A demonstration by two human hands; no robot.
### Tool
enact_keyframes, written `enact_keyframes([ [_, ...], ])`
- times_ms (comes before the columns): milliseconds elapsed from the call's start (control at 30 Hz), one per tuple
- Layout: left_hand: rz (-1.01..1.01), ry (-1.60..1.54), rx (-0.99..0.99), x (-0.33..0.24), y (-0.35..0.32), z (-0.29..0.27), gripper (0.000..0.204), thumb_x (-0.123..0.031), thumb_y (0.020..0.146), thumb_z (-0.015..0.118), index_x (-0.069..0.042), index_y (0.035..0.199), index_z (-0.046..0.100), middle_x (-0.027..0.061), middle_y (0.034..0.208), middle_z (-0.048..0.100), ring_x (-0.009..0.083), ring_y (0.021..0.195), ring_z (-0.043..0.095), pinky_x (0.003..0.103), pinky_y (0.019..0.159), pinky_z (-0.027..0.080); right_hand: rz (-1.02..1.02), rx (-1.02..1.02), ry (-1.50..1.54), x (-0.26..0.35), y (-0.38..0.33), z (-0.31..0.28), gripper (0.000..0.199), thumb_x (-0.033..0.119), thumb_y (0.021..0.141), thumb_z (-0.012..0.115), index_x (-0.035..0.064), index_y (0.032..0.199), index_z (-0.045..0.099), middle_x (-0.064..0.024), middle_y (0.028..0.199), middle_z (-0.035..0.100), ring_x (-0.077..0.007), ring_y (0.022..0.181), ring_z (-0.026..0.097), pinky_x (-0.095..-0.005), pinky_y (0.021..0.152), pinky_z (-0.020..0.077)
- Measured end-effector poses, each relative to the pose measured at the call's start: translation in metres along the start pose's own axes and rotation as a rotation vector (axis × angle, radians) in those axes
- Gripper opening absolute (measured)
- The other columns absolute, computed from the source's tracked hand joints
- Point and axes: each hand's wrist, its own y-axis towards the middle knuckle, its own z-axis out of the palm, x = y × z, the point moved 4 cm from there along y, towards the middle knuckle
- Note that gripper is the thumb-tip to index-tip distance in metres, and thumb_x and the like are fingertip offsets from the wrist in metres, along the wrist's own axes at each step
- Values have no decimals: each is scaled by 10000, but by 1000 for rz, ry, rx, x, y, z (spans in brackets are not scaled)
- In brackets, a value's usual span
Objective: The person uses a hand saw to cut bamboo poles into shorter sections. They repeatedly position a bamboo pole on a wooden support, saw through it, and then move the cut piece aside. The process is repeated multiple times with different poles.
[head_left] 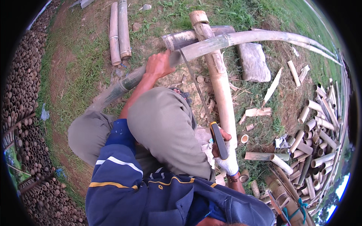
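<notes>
Grey-green bamboo forms a long pole (245, 37), running slantwise from beside the person's left knee (88, 130), at lower left, up toward the far right. The bare left hand (160, 64) is nearer, its fingers curled over the pole. Just right of that hand, the far end of a saw blade (198, 87) meets the pole crosswise. The blade slopes down rightward to a dark handle (218, 141), grasped by the partly white-gloved right hand (229, 152), apart from the pole. A thick, pale bamboo post (223, 94) passes beneath the pole. Outdoors, on patchy grass and dirt (71, 71), stacked bamboo (28, 113) lines the left; rightward sit a grey block (254, 62) and heaped short pieces (318, 139).
</notes>
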Motion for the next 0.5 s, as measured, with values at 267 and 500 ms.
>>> enact_keyframes([
  [267,60,12,-29,-10,5,-8,726,-368,749,901,-75,1369,664,250,1085,815,466,1008,791,568,923,632,-229,-71,49,27,167,36,697,-69,907,681,46,1575,517,-21,1089,634,-118,921,613,-279,876,537],
  [500,39,-7,-38,4,9,-14,707,-369,730,914,-54,1318,681,267,1081,811,470,1021,788,567,925,628,-169,4,-31,17,118,28,681,-18,906,714,19,1561,529,-47,1074,668,-125,911,641,-288,846,553],
])
